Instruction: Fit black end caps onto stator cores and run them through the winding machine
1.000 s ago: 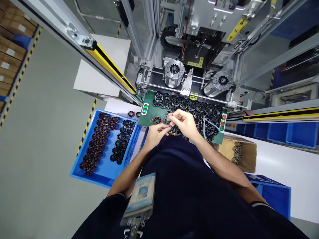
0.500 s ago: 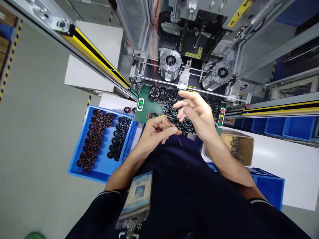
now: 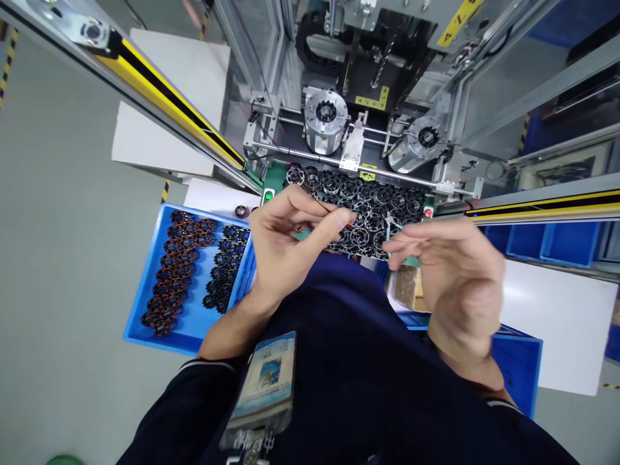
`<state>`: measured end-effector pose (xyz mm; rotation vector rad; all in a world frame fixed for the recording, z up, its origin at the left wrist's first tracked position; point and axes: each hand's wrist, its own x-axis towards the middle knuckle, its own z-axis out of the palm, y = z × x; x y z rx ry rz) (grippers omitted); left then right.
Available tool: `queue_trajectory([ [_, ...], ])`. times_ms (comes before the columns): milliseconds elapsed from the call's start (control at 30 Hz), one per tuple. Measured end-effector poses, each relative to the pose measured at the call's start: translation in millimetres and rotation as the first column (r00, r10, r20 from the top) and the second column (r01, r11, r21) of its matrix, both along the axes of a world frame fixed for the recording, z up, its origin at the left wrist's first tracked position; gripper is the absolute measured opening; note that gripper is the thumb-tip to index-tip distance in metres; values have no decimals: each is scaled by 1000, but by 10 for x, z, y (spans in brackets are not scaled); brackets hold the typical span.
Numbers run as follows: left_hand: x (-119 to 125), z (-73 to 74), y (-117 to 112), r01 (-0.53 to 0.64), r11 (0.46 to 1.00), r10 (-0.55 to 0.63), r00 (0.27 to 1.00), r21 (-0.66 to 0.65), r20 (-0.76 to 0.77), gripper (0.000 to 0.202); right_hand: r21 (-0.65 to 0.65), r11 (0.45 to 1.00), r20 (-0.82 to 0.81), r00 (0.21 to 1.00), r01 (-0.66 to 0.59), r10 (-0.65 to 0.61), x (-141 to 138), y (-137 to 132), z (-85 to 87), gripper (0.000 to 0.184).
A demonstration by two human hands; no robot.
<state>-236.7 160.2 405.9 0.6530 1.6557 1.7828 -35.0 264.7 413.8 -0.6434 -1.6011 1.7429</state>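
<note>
My left hand (image 3: 283, 248) is raised over the near edge of the green work surface. Its thumb and forefinger are pinched on thin copper wire (image 3: 324, 205). To the right, my right hand (image 3: 455, 265) has its fingers closed around small cutters with light blue handles (image 3: 388, 234). Their metal tip points away from me, above the parts. Several black, ring-shaped motor stators (image 3: 359, 237) cover the green surface (image 3: 276, 173) beneath and beyond both hands. The right hand is slightly blurred.
Two metal cylindrical fixtures (image 3: 325, 123) stand behind the stators on a rail. At left, a blue tray (image 3: 196, 284) holds copper-wound and black stators. A cardboard box (image 3: 407, 287) and a blue bin (image 3: 523, 371) are at right. Yellow-black bars (image 3: 169, 97) flank the machine opening.
My right hand has moved right and down and now holds the light blue cutters; before, it was empty with fingers apart. My left hand has risen slightly, still pinching the wire.
</note>
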Motion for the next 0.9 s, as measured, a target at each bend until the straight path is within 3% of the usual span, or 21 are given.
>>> queue_trajectory([
  [33,7,-5,-5,-2,1000,2,1000,9,-15,35,154,987,52,998,37,-46,16,19,41,44],
  [100,13,-12,-14,7,1000,-6,1000,17,-28,32,473,879,166,974,58,-154,29,44,113,40],
  [167,12,-13,-24,11,1000,-11,1000,0,-27,32,637,770,256,938,18,-233,17,43,158,48],
  [200,10,-11,-29,8,1000,-9,1000,-10,-26,32,668,744,263,933,9,-247,3,34,171,49],
  [400,-2,16,-65,34,999,-34,999,18,38,33,629,767,371,916,-127,-152,-85,-19,201,34],
  [600,1,25,-89,45,999,-47,995,24,84,33,572,804,353,933,-162,-63,-102,-14,182,29],
  [900,98,34,-58,70,994,-89,965,87,247,32,504,863,175,975,34,-140,-137,-63,32,30],
])
